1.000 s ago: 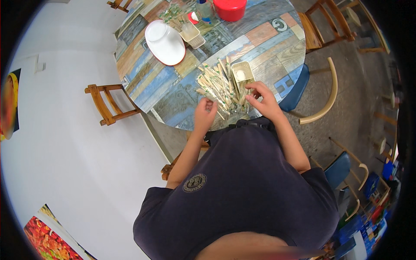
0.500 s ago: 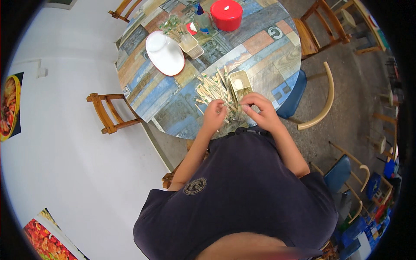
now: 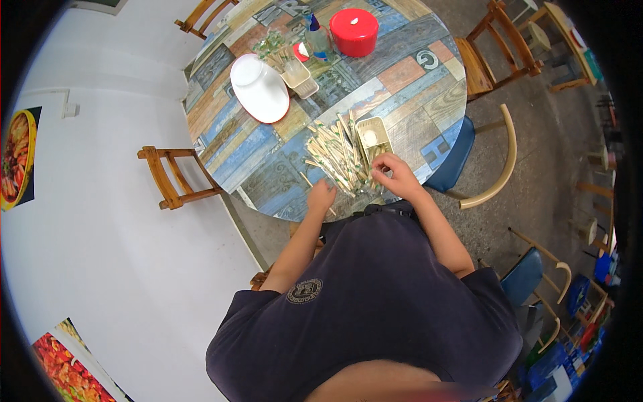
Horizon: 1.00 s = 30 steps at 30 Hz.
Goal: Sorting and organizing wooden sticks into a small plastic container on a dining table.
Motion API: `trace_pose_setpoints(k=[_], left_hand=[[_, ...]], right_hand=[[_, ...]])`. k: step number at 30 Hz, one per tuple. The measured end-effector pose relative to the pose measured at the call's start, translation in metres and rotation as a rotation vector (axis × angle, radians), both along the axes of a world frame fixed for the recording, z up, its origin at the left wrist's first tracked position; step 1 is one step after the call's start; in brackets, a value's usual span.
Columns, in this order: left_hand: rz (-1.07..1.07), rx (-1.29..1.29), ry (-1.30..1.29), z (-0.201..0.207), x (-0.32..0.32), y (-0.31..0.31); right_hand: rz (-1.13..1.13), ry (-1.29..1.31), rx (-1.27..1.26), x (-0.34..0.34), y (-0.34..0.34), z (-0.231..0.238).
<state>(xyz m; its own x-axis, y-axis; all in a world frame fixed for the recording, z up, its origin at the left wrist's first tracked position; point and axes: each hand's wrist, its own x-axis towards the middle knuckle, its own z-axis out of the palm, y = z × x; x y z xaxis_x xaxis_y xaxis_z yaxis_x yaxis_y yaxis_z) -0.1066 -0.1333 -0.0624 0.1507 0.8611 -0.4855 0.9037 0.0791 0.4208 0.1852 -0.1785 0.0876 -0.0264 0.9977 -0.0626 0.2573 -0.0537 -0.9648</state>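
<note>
A loose pile of wooden chopsticks (image 3: 335, 151), several in clear wrappers with green marks, lies near the table's front edge. My left hand (image 3: 322, 195) is just left of the pile, its fingers closed; a thin chopstick (image 3: 306, 179) shows on both sides of it. Over the near end of a cream plastic basket (image 3: 386, 128) is my right hand (image 3: 396, 177), fingers curled with the tips together. What they hold, if anything, is too small to tell. The basket stands right of the pile, with a white roundish thing (image 3: 370, 137) and more sticks inside.
Farther back on the patchwork-patterned round table (image 3: 261, 177) are a white oval tray (image 3: 266, 100), a second cream basket (image 3: 306, 87), a glass bottle (image 3: 319, 43) and a red lidded pot (image 3: 353, 33). A wooden chair (image 3: 171, 177) and a blue chair (image 3: 455, 161) flank the table.
My left hand has moved left and nearer to me, away from the pile, to a chopstick at its left. My right hand stays by the basket, its fingers drawn closer together.
</note>
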Motion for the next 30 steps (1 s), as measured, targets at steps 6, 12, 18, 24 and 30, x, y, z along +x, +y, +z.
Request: trace_pose_setpoints(k=[6,12,18,24,30], left_hand=[[0.079,0.182,-0.138,-0.001,-0.017,-0.011],[0.197,0.283,-0.119,-0.009,-0.033,-0.020],[0.196,0.247,-0.157,-0.026,-0.044,-0.018],[0.301,0.155,-0.201,-0.015,-0.039,-0.013],[0.405,0.162,-0.343,-0.013,-0.041,-0.013]], right_hand=[[-0.112,-0.007,-0.001,0.008,-0.004,-0.002],[-0.203,0.078,-0.024,0.012,-0.009,-0.013],[-0.157,0.059,-0.036,0.013,-0.010,-0.012],[-0.242,0.110,0.009,0.020,-0.018,-0.005],[-0.291,0.103,-0.005,0.027,-0.028,-0.002]])
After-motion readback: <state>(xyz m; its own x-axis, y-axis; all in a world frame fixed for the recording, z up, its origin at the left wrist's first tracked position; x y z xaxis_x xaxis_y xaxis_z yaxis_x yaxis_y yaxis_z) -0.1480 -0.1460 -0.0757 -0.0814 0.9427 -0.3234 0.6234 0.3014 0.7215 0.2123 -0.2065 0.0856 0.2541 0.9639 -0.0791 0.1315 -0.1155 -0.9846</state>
